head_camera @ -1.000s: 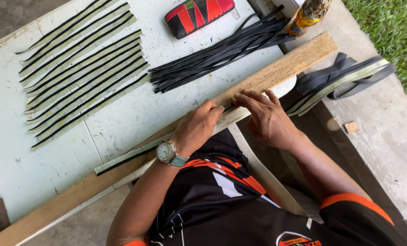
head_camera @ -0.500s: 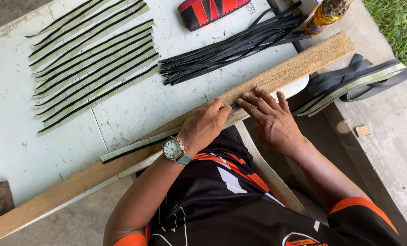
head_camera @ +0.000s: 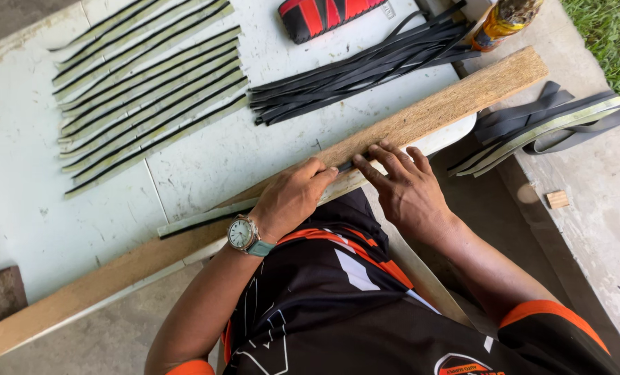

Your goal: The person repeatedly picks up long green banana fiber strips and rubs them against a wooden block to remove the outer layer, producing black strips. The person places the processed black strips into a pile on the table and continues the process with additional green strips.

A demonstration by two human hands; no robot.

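I see a thin black-and-pale strip (head_camera: pixel 254 208) lying along the near edge of a long wooden plank (head_camera: pixel 449 104) on the white table (head_camera: pixel 205 160). My left hand (head_camera: pixel 292 201) curls closed over it; my right hand (head_camera: pixel 407 187) presses flat, fingers (head_camera: pixel 386 156) spread. Beyond lie rows of cut strips (head_camera: pixel 143 83) and a black bundle (head_camera: pixel 365 69).
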